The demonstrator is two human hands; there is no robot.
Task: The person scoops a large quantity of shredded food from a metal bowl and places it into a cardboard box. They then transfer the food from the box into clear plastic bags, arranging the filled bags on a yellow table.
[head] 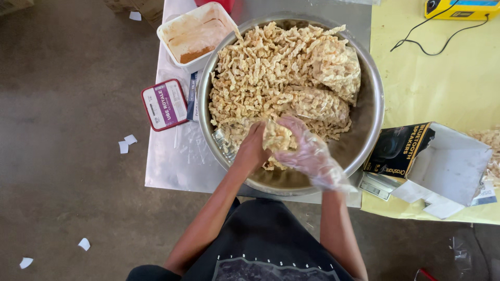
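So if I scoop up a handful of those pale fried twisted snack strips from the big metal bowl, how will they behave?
The pale fried twisted snack strips look light and brittle, so squeezing probably snaps them. Loosely piled in the big metal bowl, some would likely spill.

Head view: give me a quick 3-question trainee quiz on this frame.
1. True or false: the right hand wears a clear plastic glove.
2. What holds the fried snack strips? A) metal bowl B) white tub C) cardboard box
3. Fill in: the bare left hand and the gloved hand hold a small bag over the bowl's ____ edge.

Key: 1 true; 2 A; 3 near
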